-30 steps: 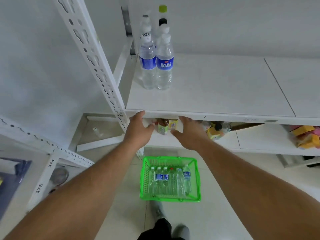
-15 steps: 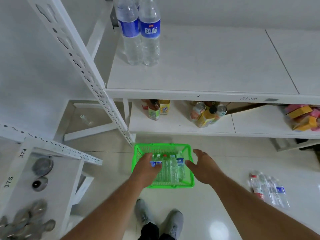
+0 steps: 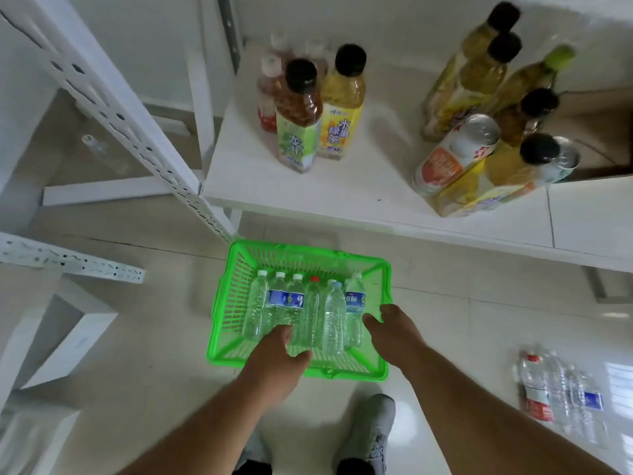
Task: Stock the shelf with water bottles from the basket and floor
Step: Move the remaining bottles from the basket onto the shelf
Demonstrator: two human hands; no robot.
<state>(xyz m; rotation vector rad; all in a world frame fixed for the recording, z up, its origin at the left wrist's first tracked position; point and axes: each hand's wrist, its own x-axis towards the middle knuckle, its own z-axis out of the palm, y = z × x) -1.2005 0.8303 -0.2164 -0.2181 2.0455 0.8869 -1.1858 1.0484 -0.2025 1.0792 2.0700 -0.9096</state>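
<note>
Both hands have dropped from the shelf edge down to the basket. Nearest, the left hand (image 3: 278, 363) reaches over the near rim onto the water bottles (image 3: 301, 311), its grip hidden, so I cannot tell whether it holds one; the right hand (image 3: 394, 332) hovers loosely open beside them. Inside the green basket (image 3: 224, 303) six bottles lie side by side; more bottles on the floor (image 3: 561, 394) wait to the right. This looks like the picking step: next, closing around bottles and lifting them to the shelf (image 3: 359, 186) beyond.

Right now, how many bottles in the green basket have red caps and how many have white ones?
Red-cap bottles: 1
White-cap bottles: 5
Total in the basket: 6
</note>
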